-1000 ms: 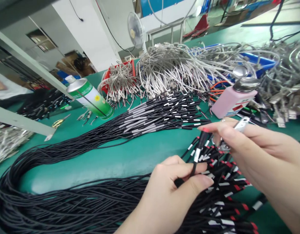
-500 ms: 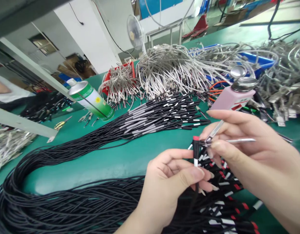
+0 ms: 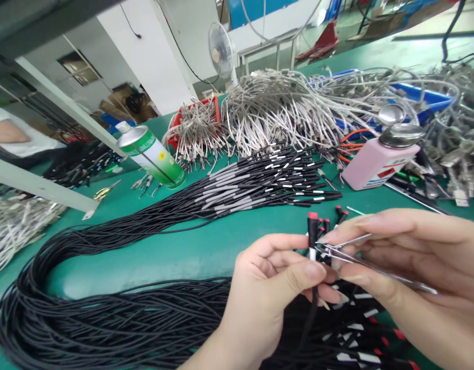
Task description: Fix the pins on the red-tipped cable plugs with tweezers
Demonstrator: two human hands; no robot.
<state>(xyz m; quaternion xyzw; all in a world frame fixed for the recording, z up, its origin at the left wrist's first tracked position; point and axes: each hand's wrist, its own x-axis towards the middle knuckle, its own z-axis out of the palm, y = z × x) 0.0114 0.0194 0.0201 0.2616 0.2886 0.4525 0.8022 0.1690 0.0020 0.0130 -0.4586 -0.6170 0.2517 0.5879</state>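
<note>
- Left hand (image 3: 268, 288): fingers pinch a red-tipped black cable (image 3: 311, 234) upright, just below its white band, above the green worktop (image 3: 190, 246).
- Right hand (image 3: 406, 267): fingers squeeze metal tweezers (image 3: 352, 252), tips at the cable.
- Handling, as judged: the cable is light and limp; it is best gripped near the tip.

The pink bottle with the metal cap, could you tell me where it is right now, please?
In the head view, the pink bottle lies tilted on the green table at upper right, beyond the right hand, just right of the black cable ends.

A cable-assembly workshop: green bench (image 3: 175, 252) heaped with black cables (image 3: 106, 318) (grey ones (image 3: 283, 108) behind).
</note>
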